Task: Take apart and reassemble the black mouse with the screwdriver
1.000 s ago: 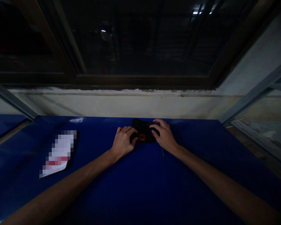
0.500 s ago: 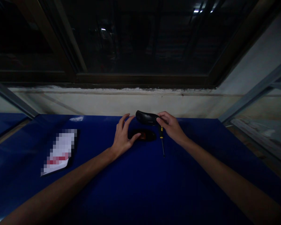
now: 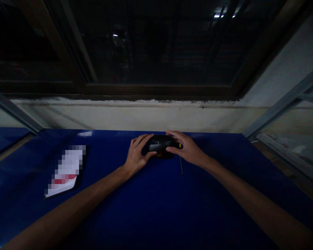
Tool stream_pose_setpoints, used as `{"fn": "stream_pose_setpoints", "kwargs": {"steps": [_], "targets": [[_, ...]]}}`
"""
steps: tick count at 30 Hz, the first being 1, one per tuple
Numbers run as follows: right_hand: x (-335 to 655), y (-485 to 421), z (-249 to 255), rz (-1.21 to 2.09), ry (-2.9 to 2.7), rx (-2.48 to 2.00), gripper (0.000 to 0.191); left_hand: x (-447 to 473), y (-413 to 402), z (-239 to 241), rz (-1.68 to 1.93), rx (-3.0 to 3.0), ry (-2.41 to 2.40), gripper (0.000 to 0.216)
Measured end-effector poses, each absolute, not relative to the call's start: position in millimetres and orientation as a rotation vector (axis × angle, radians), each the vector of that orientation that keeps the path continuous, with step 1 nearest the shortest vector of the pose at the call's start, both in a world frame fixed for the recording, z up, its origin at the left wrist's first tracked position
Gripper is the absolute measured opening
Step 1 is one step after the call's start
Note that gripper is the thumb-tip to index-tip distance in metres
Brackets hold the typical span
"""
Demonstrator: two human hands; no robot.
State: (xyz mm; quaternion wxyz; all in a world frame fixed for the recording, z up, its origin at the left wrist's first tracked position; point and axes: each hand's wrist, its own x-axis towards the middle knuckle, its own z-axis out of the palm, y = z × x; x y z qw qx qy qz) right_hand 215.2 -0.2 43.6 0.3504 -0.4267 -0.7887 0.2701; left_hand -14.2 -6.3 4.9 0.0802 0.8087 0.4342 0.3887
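Observation:
The curved black top cover [image 3: 161, 141] of what looks like a computer mouse lies over its dark base [image 3: 160, 155]. A reddish bit of the base shows under the near edge. My left hand [image 3: 138, 151] grips the cover's left end, fingers on the far side and thumb at the near edge. At the right end my right hand [image 3: 185, 147] holds it between fingers and thumb. A screwdriver [image 3: 182, 166] lies beside the base, its yellow-and-black handle mostly hidden by my right hand. Whether cover and base are fully joined I cannot tell.
On the blue tabletop [image 3: 156, 208], a white and red item [image 3: 67, 166] with a dark edge lies to the left, its face blurred. Behind the table stand a pale wall [image 3: 120, 116] and a dark window. Grey metal posts [image 3: 271, 107] rise at both sides.
My right hand has lowered the cover from above onto the base and turned it level. My left hand has closed in on its left end. The screwdriver's handle is now mostly covered.

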Motion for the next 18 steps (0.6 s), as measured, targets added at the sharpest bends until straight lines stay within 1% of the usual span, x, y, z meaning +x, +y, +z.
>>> {"fn": "stream_pose_setpoints", "kwargs": {"steps": [2, 4, 6, 9, 10, 14, 18], "targets": [[214.8, -3.3, 42.2, 0.486, -2.228, -1.09, 0.061, -14.0, -6.1, 5.1, 1.131, 2.414, 1.293, 0.056], [215.6, -4.3, 39.2, 0.363, -2.318, -1.113, 0.062, -13.7, -5.2, 5.1, 1.089, 2.402, 1.263, 0.057], [217.0, -3.8, 36.0, 0.332, -2.361, -1.14, 0.062, -13.1, -3.8, 4.3, 1.025, 2.383, 1.214, 0.068], [218.0, -3.6, 32.8, 0.354, -2.437, -1.142, 0.058, -11.9, -1.6, 1.1, 0.897, 2.365, 1.147, 0.089], [217.6, -4.1, 32.0, 0.359, -2.467, -1.139, 0.056, -11.7, -0.9, -0.4, 0.859, 2.362, 1.14, 0.093], [213.8, -7.3, 27.6, 0.346, -2.524, -1.131, 0.054, -11.7, 0.6, -5.2, 0.795, 2.349, 1.163, 0.092], [211.0, -8.1, 21.3, 0.346, -2.515, -1.098, 0.055, -11.4, -0.2, -4.2, 0.827, 2.339, 1.162, 0.09]]}}
